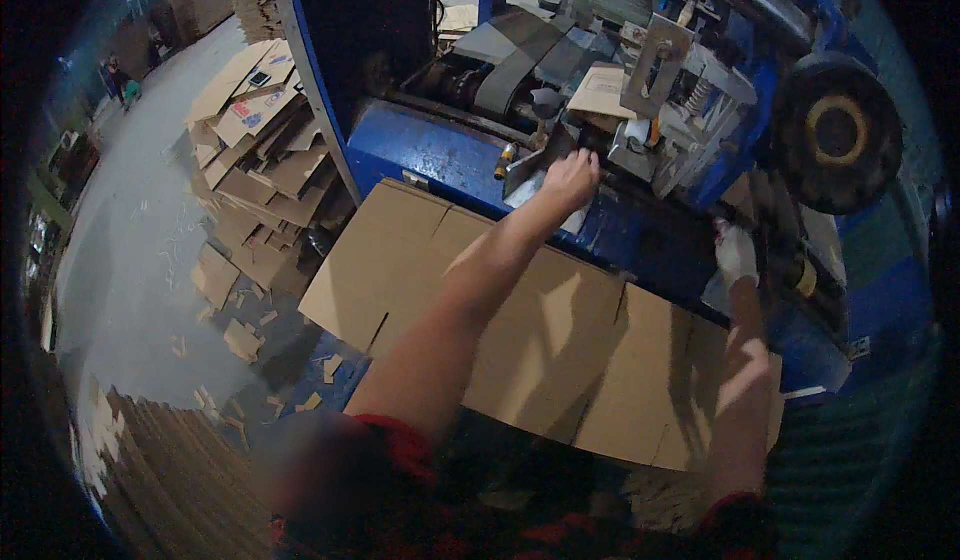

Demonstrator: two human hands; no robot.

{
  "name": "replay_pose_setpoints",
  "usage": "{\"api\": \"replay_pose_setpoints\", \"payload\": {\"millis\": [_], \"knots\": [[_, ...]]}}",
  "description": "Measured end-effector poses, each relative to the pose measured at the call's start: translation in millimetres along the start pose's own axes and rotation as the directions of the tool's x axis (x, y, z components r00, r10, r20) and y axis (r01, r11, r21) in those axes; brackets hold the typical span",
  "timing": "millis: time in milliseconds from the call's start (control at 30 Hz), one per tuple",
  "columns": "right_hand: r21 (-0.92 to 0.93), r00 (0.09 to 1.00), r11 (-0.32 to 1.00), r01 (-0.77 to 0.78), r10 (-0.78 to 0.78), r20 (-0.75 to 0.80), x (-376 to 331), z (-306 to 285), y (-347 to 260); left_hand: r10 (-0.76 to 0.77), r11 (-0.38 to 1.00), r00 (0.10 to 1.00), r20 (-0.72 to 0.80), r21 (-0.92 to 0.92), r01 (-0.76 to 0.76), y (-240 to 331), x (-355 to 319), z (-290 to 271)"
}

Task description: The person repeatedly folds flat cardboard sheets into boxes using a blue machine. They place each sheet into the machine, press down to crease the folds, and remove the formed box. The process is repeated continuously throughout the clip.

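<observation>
My left hand [572, 180] reaches over the front ledge of a blue machine [430, 155], beside a metal guide plate. Its fingers are curled together; anything between them is hidden. My right hand [738, 252], in a pale glove, is at the machine's front edge farther right, and its fingers are too unclear to read. Below both arms lies a slotted brown cardboard sheet [540, 360], flat along the machine's front. A folded piece of cardboard [601, 92] sits in the machine just beyond my left hand, under a metal bracket [657, 65].
A black wheel [838, 132] with a tan hub stands at the right. Wide grey belts [515, 75] run behind the ledge. Stacked cardboard [265, 170] with a phone on top and scattered scraps occupy the left floor. More upright cardboard [170, 470] is at lower left.
</observation>
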State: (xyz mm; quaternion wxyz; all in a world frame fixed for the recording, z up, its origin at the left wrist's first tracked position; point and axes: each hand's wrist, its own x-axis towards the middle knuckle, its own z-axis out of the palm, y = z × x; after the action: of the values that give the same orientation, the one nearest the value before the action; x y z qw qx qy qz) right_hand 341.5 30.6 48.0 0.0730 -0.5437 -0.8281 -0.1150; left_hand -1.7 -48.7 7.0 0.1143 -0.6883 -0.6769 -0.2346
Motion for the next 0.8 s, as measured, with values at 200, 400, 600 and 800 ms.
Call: {"api": "replay_pose_setpoints", "payload": {"millis": [200,400,600,800], "knots": [[0.458,0.968,0.889,0.003,-0.118,0.223,-106,0,-104,0.248,0.96,0.94,-0.234,-0.07,-0.271,-74,-106,-3],[0.388,0.984,0.912,0.135,-0.171,0.058,-237,-24,-207,-0.086,0.972,0.96,-0.267,-0.233,0.022,-131,-94,-119],[0.134,0.984,0.982,0.132,-0.146,0.103,-256,-25,-247,-0.14,0.99,0.83,-0.54,-0.077,0.117,-186,-14,-244],[0.113,0.98,0.982,0.152,-0.164,0.108,-251,-32,-246,-0.142,0.986,0.701,-0.699,-0.042,0.158,-202,61,-334]]}}
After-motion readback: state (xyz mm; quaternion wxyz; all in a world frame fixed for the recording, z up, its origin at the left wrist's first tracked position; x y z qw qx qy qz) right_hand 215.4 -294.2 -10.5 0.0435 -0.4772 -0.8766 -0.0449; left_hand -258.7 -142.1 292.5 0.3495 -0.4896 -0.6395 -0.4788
